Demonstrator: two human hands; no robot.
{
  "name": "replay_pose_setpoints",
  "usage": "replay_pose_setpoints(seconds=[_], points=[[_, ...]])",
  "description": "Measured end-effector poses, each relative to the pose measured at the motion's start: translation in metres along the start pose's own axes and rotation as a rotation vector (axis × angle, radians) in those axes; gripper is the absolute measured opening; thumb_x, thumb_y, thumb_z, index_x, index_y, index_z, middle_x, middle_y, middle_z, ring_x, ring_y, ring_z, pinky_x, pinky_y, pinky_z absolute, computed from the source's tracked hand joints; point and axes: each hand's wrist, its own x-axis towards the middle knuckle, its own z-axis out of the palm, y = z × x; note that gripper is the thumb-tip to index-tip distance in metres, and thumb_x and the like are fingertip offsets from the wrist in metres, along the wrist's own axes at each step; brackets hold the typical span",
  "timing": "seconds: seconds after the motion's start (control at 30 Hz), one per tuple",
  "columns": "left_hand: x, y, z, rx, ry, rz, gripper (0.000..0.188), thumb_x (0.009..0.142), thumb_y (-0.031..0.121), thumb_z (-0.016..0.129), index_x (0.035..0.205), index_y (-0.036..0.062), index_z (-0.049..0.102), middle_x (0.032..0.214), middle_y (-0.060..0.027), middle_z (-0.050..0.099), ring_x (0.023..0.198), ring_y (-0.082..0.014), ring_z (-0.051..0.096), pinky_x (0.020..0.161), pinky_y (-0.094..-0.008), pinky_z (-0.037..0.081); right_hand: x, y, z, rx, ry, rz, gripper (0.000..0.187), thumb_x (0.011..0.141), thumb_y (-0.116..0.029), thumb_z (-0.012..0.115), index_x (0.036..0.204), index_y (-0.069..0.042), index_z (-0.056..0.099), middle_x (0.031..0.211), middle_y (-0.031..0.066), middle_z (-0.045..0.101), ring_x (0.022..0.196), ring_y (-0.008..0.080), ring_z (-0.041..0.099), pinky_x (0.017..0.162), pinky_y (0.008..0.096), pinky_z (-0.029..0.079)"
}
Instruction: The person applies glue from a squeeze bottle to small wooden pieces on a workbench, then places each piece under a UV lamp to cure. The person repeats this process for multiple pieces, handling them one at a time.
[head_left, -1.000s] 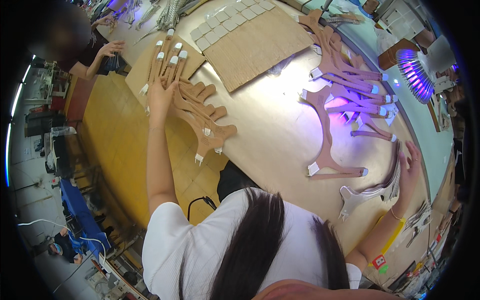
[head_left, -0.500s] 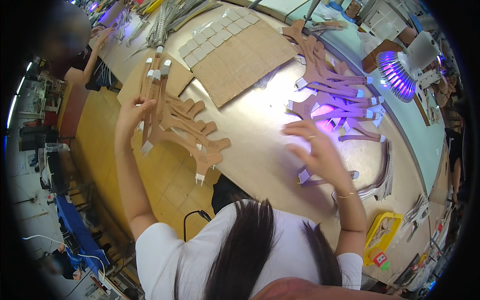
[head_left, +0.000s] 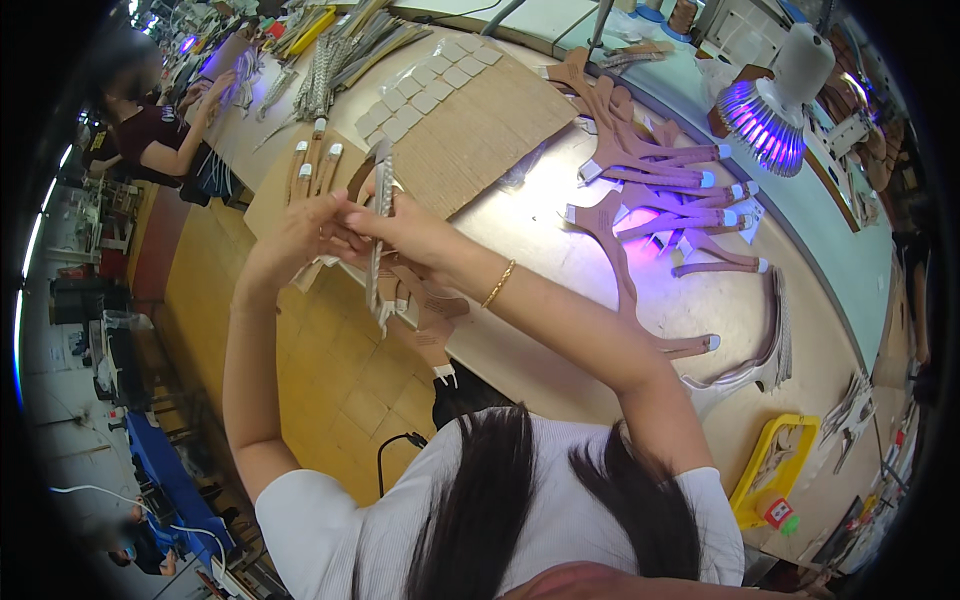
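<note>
My right hand (head_left: 405, 228) reaches across to the left and closes on a narrow strap piece (head_left: 383, 180) with a pale grey edge, held upright and seen nearly edge-on. Against it my left hand (head_left: 312, 232) has its fingers bent and touching the right fingers; what it grips is hidden. Beneath both hands, a pile of brown forked strap pieces (head_left: 428, 335) hangs past the table's edge, its white-tipped ends pointing up behind the left hand. To the right, one forked brown piece (head_left: 610, 250) lies near the purple light.
A cardboard sheet (head_left: 490, 125) bears rows of pale squares (head_left: 440, 80). More brown straps (head_left: 640, 150) lie at the right under a purple-lit lamp (head_left: 765, 125). A yellow tray (head_left: 740, 500) stands near right. At the far left, another person (head_left: 150, 130) works. Braided strips (head_left: 322, 80) lie behind.
My right hand has swung from the lit right side over to the left pile and now holds a strap piece upright. My left hand has moved slightly right, meeting it.
</note>
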Motion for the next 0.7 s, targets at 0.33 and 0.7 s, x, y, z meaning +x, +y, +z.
replay_pose_setpoints(seconds=[0.33, 0.7], points=[[0.094, -0.071, -0.044, 0.220, 0.130, 0.198, 0.023, 0.091, 0.016, 0.055, 0.104, -0.0023, 0.059, 0.082, -0.0054, 0.063, 0.073, -0.0127, 0.062, 0.068, -0.0249, 0.050, -0.025, -0.012, -0.014, 0.086, -0.152, 0.185, 0.056, 0.092, -0.011, 0.051, 0.140, -0.005, 0.022, 0.119, 0.0165, 0.053, 0.098, 0.0245, 0.064, 0.079, 0.0326, 0.054], [0.131, -0.072, -0.057, 0.743, 0.649, 0.283, 0.035, 0.086, 0.022, 0.063, 0.113, -0.0004, 0.060, 0.091, -0.0112, 0.061, 0.084, -0.0186, 0.057, 0.073, -0.0318, 0.047, -0.157, -0.069, -0.067, -0.341, 0.098, 0.144, 0.038, 0.091, -0.016, 0.057, 0.124, 0.001, 0.048, 0.098, 0.0031, 0.056, 0.084, 0.0160, 0.066, 0.080, 0.0264, 0.052]])
